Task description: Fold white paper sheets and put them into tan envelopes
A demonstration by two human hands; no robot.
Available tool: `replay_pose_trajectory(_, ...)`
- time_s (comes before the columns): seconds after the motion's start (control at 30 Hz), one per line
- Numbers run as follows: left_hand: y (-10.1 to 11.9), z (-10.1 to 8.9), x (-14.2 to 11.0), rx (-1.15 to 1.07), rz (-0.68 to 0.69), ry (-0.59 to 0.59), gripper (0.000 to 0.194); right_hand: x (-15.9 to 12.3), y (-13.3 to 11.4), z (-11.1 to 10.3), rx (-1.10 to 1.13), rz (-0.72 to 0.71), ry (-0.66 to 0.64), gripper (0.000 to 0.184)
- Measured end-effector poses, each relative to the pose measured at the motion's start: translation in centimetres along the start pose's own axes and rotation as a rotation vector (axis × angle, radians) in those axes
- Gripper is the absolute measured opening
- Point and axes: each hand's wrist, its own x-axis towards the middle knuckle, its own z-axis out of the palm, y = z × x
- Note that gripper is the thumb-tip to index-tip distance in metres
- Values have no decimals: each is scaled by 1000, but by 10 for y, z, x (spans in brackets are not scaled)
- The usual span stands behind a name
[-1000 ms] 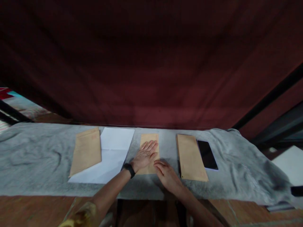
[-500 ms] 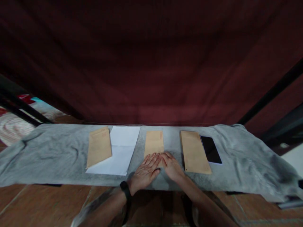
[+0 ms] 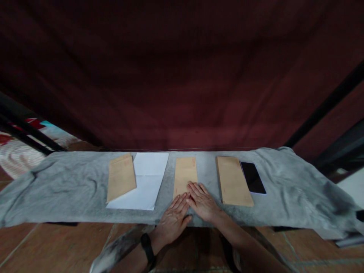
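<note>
A brown paper envelope (image 3: 185, 172) with small red print lies flat in front of me, its near end partly hidden by my hands. My left hand (image 3: 174, 217), with a black band on the wrist, rests with fingers stretched out at the envelope's near edge. My right hand (image 3: 202, 201) lies flat, fingers extended, over the lower right part of the envelope. The fingertips of both hands meet or nearly meet there. Neither hand grips anything.
Left, another brown envelope (image 3: 121, 178) overlaps white creased paper sheets (image 3: 148, 189). To the right lie a thick stack of brown envelopes (image 3: 234, 182) and a dark-screened phone (image 3: 253, 178). Grey cloth (image 3: 71, 189) covers the bench; a dark red curtain (image 3: 182, 94) hangs behind.
My left hand has slid back toward me, off most of the envelope. My right hand has flattened and its fingers have stretched out over the envelope. The view has shifted slightly.
</note>
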Motion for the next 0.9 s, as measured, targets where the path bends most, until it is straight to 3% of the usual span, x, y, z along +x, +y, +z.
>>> replay_pose_trajectory(0.23,-21,-11,5,-135,-100,-4,53,-33,-8,-4,-7,-124,52,66)
replay_pose_trajectory(0.4,-53,5,62,-27,-161,-71,54,-41,-12,-13,52,-123,1,72)
replay_pose_trajectory(0.5,-65,16,103,65,-293,-21,55,-41,-13,-17,72,-109,-37,72)
replay_pose_trajectory(0.6,-68,21,126,91,-451,93,56,-41,-13,-20,71,-102,-49,72)
replay_pose_trajectory(0.77,-54,16,114,-68,-584,285,60,-40,-11,-26,79,-114,-50,69)
replay_pose_trajectory(0.9,-43,-4,96,-385,-804,347,59,-40,-12,-28,81,-98,-48,69)
